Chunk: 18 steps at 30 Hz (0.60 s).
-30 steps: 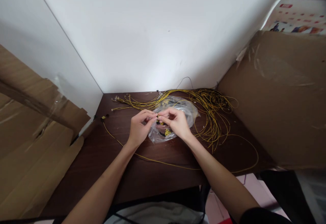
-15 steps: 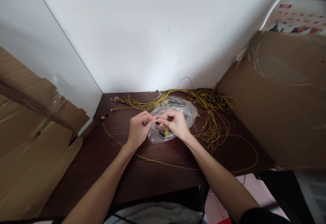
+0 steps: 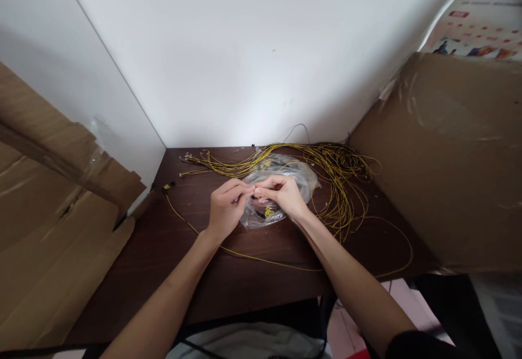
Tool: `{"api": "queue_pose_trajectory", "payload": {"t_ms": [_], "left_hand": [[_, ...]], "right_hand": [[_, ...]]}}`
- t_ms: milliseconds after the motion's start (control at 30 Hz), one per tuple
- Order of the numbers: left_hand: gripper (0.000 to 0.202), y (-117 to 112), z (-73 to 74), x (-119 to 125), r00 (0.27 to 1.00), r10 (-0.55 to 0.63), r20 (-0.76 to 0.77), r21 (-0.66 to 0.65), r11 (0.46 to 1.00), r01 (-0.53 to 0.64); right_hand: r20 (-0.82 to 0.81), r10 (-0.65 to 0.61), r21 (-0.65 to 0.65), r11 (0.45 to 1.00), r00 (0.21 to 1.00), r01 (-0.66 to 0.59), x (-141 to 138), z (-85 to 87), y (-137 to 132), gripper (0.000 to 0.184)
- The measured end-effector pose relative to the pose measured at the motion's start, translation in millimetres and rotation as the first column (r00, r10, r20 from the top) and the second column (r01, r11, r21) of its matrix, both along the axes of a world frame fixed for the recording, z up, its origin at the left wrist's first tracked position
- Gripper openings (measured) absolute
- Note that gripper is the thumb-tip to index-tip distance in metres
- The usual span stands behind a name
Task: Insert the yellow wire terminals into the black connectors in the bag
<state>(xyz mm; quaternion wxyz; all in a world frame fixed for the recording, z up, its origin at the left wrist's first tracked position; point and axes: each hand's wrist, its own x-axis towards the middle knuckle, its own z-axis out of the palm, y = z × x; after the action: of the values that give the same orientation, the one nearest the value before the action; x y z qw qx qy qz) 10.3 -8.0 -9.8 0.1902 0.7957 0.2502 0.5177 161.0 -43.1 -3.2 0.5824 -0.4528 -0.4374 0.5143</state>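
My left hand and my right hand meet fingertip to fingertip over a clear plastic bag. Both pinch at a small dark piece, mostly covered by the fingers, so its kind does not show. Inside the bag, below my right hand, lie small yellow and black parts. A bundle of thin yellow cables spreads behind and to the right of the bag. One single yellow cable runs across the table in front, passing under my forearms, with a yellow and black end piece at the left.
The dark brown table backs onto a white wall. Cardboard stands on the left and a cardboard panel on the right. Pink boxes sit below the table's front edge. A tiny black piece lies by the wall.
My fingertips have closed tighter together, and the dark piece between them is more hidden. The whole view has shifted slightly; the cables and bag stay in place.
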Motion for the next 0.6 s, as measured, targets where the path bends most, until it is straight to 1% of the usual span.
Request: {"api": "queue_pose_trajectory", "payload": {"t_ms": [100, 200, 300, 400, 467, 500, 600], "left_hand": [[0.013, 0, 2.6, 0, 0.999, 0.003, -0.039, -0.032, 0.999, -0.004], [0.02, 1, 3.2, 0, 0.995, -0.056, -0.087, -0.047, 0.998, 0.052], [0.023, 2, 1.5, 0, 0.99, -0.098, -0.105, -0.053, 0.994, 0.093], [0.021, 2, 0.1, 0, 0.99, -0.087, -0.115, -0.075, 0.994, 0.079], [0.019, 2, 0.0, -1, 0.991, -0.058, -0.124, -0.095, 0.994, 0.046], [0.017, 3, 0.1, -1, 0.992, -0.034, -0.124, -0.105, 0.994, 0.021], [0.012, 4, 0.7, -2, 0.992, 0.046, -0.115, -0.13, 0.99, -0.061]], "right_hand": [[-0.008, -0.002, 0.033, 0.999, 1.0, 0.002, 0, 0.7, 1, 0.029], [0.034, -0.021, 0.067, 0.998, 0.999, 0.019, 0, -1.0, 2, 0.032], [0.144, -0.05, 0.101, 0.994, 0.988, 0.036, 1, -2.9, 2, 0.033], [0.303, -0.071, 0.129, 0.991, 0.95, 0.033, 4, -1.1, 1, 0.031], [0.435, -0.079, 0.157, 0.987, 0.897, 0.011, 7, 2.5, -1, 0.029], [0.509, -0.082, 0.174, 0.985, 0.857, -0.01, 9, 4.4, -2, 0.027], [0.719, -0.082, 0.214, 0.971, 0.69, -0.107, 14, 8.0, -5, 0.023]]}}
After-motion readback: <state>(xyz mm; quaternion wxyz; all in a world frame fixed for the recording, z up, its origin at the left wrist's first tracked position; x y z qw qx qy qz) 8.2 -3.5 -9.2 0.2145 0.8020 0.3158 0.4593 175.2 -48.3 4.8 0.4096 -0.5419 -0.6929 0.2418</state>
